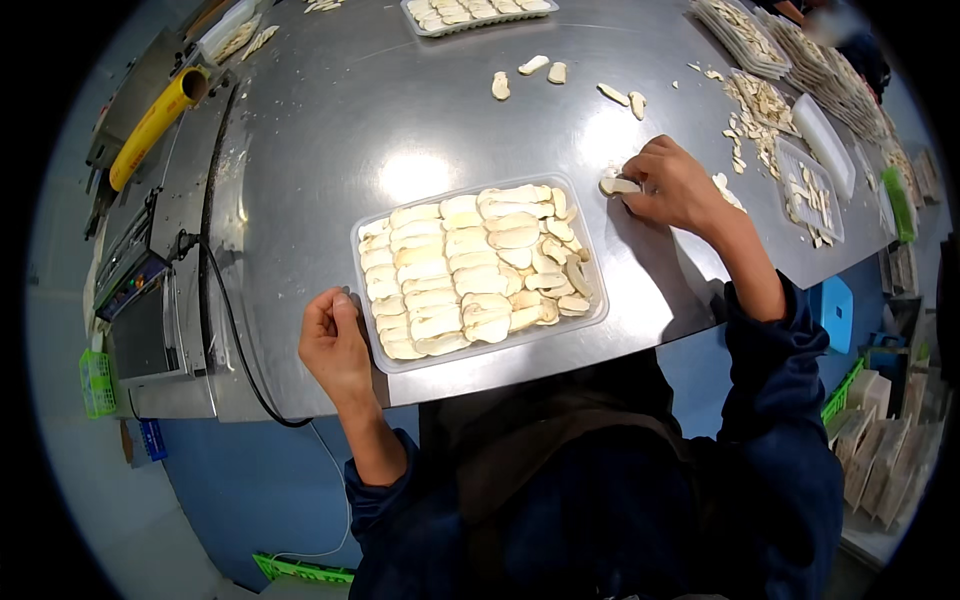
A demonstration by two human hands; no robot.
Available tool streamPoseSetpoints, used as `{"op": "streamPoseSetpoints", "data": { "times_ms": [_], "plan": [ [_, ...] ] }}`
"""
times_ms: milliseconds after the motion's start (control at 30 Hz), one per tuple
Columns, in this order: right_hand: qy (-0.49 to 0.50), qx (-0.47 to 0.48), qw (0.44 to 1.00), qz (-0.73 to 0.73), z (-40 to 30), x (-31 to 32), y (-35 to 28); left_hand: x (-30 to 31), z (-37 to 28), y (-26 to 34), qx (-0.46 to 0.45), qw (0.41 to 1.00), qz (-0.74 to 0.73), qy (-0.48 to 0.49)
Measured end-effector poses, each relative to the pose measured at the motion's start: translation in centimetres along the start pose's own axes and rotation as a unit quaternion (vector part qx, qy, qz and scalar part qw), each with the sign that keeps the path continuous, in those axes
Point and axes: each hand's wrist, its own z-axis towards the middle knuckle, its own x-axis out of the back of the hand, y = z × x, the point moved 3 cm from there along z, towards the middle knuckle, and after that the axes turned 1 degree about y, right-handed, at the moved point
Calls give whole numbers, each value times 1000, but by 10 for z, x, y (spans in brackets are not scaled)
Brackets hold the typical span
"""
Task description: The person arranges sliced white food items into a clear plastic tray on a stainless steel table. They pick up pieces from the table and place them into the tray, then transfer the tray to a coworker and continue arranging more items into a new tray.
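Observation:
A clear plastic tray [480, 358] filled with overlapping rows of pale mushroom slices [431, 262] lies before me near the front edge of the steel table. The slices at its right end are smaller and less even. My left hand [335, 330] is curled beside the tray's left wall, thumb over bent fingers; whether it holds anything cannot be told. To the tray's upper right, my right hand [664, 184] has a mushroom slice [619, 186] at its fingertips, just above the tabletop. Several loose slices [556, 73] lie farther back on the table.
Another filled tray [480, 26] stands at the back. Stacked trays [739, 37], scattered mushroom pieces [757, 112] and a small clear tray [810, 187] occupy the right. A wrapping machine [146, 322], black cable [232, 322] and yellow tube [154, 131] are at left. Someone is partly visible upper right.

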Motion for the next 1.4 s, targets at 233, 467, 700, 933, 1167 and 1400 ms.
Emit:
{"op": "streamPoseSetpoints", "data": {
  "times_ms": [233,467,700,933,1167,1400],
  "plan": [
    [-6,3,1000,2,8,-9,-28,21,2,0,-3,1000,28,12],
    [86,223,971,25,-5,-15,-136,17,3,-8,-3,1000,13,-5],
    [71,226,972,17,-4,-35,-135,9,2,-7,-4,999,34,5],
    [152,-2,988,-36,-30,-6,-42,19,2,-6,-6,1000,30,7],
    [40,43,992,-109,-28,-1,6,18,-3,-1,-14,1000,7,-6],
    [-153,-13,987,-51,-10,23,-2,25,-14,5,-12,1000,8,-3]
  ]
}}
